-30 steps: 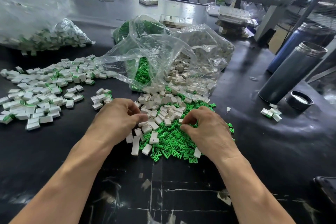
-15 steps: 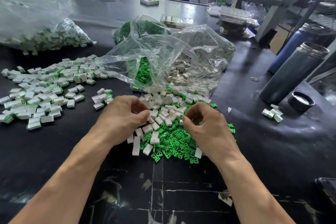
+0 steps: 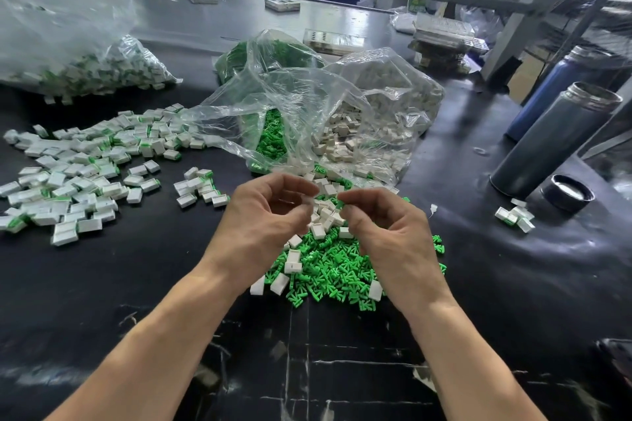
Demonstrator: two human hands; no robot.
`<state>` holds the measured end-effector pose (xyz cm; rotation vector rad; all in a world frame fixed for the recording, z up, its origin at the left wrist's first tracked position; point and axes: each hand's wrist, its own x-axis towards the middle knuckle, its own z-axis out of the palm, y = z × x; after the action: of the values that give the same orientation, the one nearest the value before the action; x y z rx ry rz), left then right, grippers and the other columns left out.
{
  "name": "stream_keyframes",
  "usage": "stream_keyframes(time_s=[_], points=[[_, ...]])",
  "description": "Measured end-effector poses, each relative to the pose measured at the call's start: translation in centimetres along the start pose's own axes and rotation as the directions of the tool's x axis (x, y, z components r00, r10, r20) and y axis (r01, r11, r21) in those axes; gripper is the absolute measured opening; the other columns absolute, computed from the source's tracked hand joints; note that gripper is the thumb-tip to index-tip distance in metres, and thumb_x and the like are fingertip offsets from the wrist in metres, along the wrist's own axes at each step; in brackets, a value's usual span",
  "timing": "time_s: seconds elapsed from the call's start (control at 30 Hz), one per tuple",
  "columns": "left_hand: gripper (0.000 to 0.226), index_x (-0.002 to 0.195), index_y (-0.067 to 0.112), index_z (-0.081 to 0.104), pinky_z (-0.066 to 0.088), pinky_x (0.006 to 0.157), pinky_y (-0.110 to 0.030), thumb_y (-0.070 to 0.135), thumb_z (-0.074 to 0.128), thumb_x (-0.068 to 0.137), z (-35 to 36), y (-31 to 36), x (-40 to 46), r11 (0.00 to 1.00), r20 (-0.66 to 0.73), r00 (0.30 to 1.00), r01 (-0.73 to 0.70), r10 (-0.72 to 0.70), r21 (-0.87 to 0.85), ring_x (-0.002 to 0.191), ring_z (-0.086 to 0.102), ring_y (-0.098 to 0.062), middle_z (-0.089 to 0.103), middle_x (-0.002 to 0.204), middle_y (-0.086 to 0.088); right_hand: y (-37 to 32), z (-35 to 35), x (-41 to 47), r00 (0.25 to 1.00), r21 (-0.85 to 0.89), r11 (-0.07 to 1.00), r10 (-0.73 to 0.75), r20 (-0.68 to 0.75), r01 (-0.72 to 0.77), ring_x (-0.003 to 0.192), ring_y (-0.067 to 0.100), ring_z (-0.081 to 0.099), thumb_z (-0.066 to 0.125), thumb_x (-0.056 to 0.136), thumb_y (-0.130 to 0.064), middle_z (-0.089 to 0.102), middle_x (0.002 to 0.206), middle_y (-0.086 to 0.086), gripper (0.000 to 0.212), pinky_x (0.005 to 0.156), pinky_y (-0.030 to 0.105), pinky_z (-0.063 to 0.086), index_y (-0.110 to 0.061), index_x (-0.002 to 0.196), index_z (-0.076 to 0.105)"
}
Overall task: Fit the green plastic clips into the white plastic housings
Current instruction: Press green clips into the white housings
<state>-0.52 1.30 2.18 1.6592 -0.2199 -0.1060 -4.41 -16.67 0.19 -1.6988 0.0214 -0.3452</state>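
Note:
A heap of loose green clips (image 3: 330, 272) lies on the black table in front of me, with loose white housings (image 3: 326, 212) on its far side. Both hands are raised just above this heap, fingertips facing each other and a small gap between them. My left hand (image 3: 270, 219) has its fingers curled around a small whitish piece, blurred, which looks like a white housing (image 3: 290, 202). Between thumb and forefinger, my right hand (image 3: 390, 236) pinches a green clip (image 3: 340, 204).
Several assembled white-and-green pieces (image 3: 75, 178) spread over the left of the table. Open clear bags hold green clips (image 3: 273, 137) and white housings (image 3: 355, 133); another full bag (image 3: 85, 75) sits far left. Two metal flasks (image 3: 554, 143) and a lid (image 3: 567, 193) stand right.
Both hands have lifted off the heap and drawn closer together. The left came up holding a whitish piece, the right with a green clip.

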Motion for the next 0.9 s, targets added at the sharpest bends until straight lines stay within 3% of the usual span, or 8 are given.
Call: stream_keyframes(time_s=[0.13, 0.3, 0.5, 0.77, 0.9], points=[[0.021, 0.102, 0.024, 0.075, 0.062, 0.081, -0.034, 0.007, 0.077, 0.089, 0.48, -0.33, -0.15, 0.999, 0.016, 0.999, -0.038, 0.039, -0.026, 0.084, 0.073, -0.017, 0.077, 0.092, 0.000, -0.19, 0.02, -0.09, 0.999, 0.077, 0.996, -0.040, 0.016, 0.038, 0.066, 0.001, 0.058, 0.073, 0.094, -0.012, 0.071, 0.080, -0.009, 0.014, 0.060, 0.014, 0.046, -0.024, 0.101, 0.079], [0.024, 0.098, 0.024, 0.074, 0.061, 0.081, -0.033, 0.005, 0.080, 0.086, 0.77, -0.66, -0.05, 0.999, 0.028, 0.999, -0.043, 0.043, -0.001, 0.084, 0.074, -0.015, 0.077, 0.091, 0.000, -0.67, 0.28, -0.27, 0.997, 0.093, 0.993, -0.070, -0.011, 0.071, 0.072, 0.003, 0.064, 0.077, 0.092, -0.009, 0.074, 0.083, -0.008, 0.015, 0.062, 0.015, 0.049, -0.021, 0.100, 0.076], [0.020, 0.096, 0.020, 0.076, 0.054, 0.071, -0.018, 0.004, 0.079, 0.085, 0.69, -0.57, -0.12, 0.997, 0.083, 0.995, -0.065, 0.062, 0.030, 0.078, 0.071, -0.008, 0.077, 0.085, 0.001, -0.63, 0.61, -0.47, 0.996, -0.027, 0.995, -0.094, -0.005, 0.094, 0.081, 0.014, 0.070, 0.079, 0.090, -0.013, 0.076, 0.086, -0.006, 0.013, 0.075, 0.039, 0.057, -0.023, 0.097, 0.076], [0.023, 0.100, 0.025, 0.078, 0.057, 0.068, -0.023, 0.011, 0.082, 0.083, 0.53, -0.62, 0.01, 0.999, 0.063, 0.997, -0.038, 0.038, -0.011, 0.075, 0.072, -0.015, 0.078, 0.092, 0.002, -0.21, 0.40, -0.39, 0.996, -0.052, 0.996, -0.077, 0.039, 0.079, 0.088, 0.015, 0.073, 0.080, 0.089, -0.014, 0.077, 0.091, -0.006, 0.017, 0.080, 0.031, 0.060, -0.028, 0.096, 0.078], [0.019, 0.100, 0.020, 0.077, 0.058, 0.069, -0.022, 0.013, 0.081, 0.083, 0.61, -0.75, 0.02, 1.000, 0.060, 0.998, 0.004, -0.003, -0.015, 0.073, 0.072, -0.015, 0.078, 0.090, 0.000, -0.15, 0.23, -0.31, 0.996, -0.053, 0.996, -0.069, 0.060, 0.072, 0.089, 0.014, 0.073, 0.079, 0.090, -0.010, 0.078, 0.092, -0.006, 0.018, 0.081, 0.030, 0.060, -0.027, 0.096, 0.078]])
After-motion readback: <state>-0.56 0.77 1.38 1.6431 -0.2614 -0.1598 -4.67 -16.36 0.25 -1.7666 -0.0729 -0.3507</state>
